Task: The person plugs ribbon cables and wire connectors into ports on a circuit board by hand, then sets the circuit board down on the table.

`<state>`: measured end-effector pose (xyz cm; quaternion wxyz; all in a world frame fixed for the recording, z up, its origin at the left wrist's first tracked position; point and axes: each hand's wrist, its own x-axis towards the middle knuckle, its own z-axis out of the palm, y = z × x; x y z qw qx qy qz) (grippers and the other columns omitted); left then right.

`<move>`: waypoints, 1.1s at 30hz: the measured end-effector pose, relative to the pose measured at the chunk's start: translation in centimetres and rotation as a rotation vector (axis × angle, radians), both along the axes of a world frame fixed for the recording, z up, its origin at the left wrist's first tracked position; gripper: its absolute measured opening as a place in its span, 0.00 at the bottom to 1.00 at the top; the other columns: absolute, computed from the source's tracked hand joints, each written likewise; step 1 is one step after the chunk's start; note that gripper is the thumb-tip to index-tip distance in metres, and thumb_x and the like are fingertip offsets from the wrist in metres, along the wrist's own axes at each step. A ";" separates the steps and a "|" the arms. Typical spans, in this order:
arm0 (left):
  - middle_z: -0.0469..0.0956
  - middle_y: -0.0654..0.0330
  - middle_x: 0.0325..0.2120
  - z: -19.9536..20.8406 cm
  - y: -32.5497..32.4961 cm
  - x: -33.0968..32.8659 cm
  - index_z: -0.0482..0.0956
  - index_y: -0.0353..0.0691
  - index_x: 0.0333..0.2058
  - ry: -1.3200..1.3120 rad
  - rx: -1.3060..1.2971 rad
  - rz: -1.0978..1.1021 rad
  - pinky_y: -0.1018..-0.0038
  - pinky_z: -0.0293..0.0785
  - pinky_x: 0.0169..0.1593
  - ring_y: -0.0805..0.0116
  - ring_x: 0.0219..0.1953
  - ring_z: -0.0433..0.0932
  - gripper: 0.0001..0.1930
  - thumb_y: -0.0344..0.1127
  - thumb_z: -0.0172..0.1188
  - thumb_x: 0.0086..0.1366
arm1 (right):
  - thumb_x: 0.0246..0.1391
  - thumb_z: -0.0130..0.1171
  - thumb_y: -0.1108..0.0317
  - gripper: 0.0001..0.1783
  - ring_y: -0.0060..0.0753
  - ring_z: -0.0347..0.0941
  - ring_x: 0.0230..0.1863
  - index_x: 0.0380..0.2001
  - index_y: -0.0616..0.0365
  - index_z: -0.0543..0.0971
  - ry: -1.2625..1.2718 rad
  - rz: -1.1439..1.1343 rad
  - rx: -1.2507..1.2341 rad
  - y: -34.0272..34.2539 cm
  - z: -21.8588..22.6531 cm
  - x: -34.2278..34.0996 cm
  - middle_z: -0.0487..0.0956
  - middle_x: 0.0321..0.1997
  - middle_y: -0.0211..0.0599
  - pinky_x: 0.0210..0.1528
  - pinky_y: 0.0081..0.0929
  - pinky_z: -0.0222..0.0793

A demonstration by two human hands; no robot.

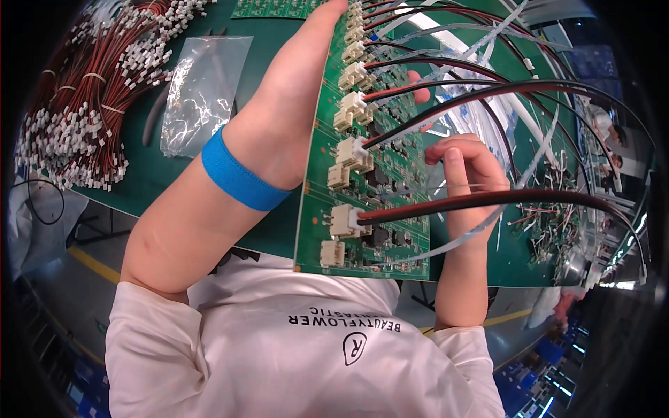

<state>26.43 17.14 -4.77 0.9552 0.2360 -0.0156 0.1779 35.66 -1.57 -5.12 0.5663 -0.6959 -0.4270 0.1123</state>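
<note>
My left hand [298, 90], below a blue wristband [244, 174], grips a long green circuit board [317, 174]. Its thumb lies along the board's left edge, and fingertips show past the right edge; the palm is hidden behind the board. White connectors [352, 155] line the board, several with black-and-red cables [488, 200] plugged in and arching to the right. Thin translucent strips [481, 224] also trail from it. Right of the board, my right hand [470, 164] is closed, fingers curled with thumb near forefinger; anything between them is too small to make out.
Bundles of red-and-black wires with white plugs [94, 90] lie at the far left on the green table [268, 233]. Beside them sits a clear plastic bag [202, 97]. More green boards [272, 8] lie at the back. Wire scraps [557, 223] are heaped at the right.
</note>
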 end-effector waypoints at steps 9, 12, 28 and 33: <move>0.73 0.52 0.38 -0.2 -0.5 0.5 0.67 0.37 0.46 -0.027 -0.066 -0.089 0.65 0.74 0.39 0.60 0.35 0.75 0.25 0.54 0.36 0.66 | 0.46 0.56 0.83 0.07 0.31 0.71 0.40 0.31 0.66 0.73 0.170 0.075 0.106 0.7 1.2 -1.8 0.74 0.33 0.38 0.46 0.25 0.65; 0.74 0.53 0.36 -0.4 -0.3 0.6 0.68 0.37 0.44 -0.035 -0.084 -0.118 0.65 0.74 0.38 0.62 0.34 0.75 0.24 0.54 0.37 0.66 | 0.40 0.59 0.82 0.12 0.34 0.68 0.46 0.33 0.66 0.76 0.191 0.086 0.186 1.6 2.4 -3.2 0.74 0.33 0.37 0.48 0.26 0.62; 0.76 0.58 0.27 -0.2 -0.2 -0.1 0.73 0.41 0.36 -0.092 -0.179 -0.269 0.69 0.75 0.31 0.69 0.27 0.75 0.22 0.53 0.40 0.65 | 0.32 0.66 0.73 0.10 0.34 0.66 0.35 0.23 0.58 0.76 -0.246 0.221 0.050 2.9 4.7 -5.0 0.73 0.29 0.36 0.42 0.31 0.62; 0.74 0.63 0.22 1.9 -1.6 -0.8 0.72 0.42 0.31 0.317 -0.024 0.078 0.76 0.73 0.26 0.74 0.23 0.72 0.19 0.51 0.42 0.65 | 0.28 0.67 0.77 0.14 0.34 0.67 0.34 0.24 0.58 0.77 -0.308 0.259 -0.022 3.2 4.9 -5.4 0.71 0.29 0.36 0.37 0.29 0.63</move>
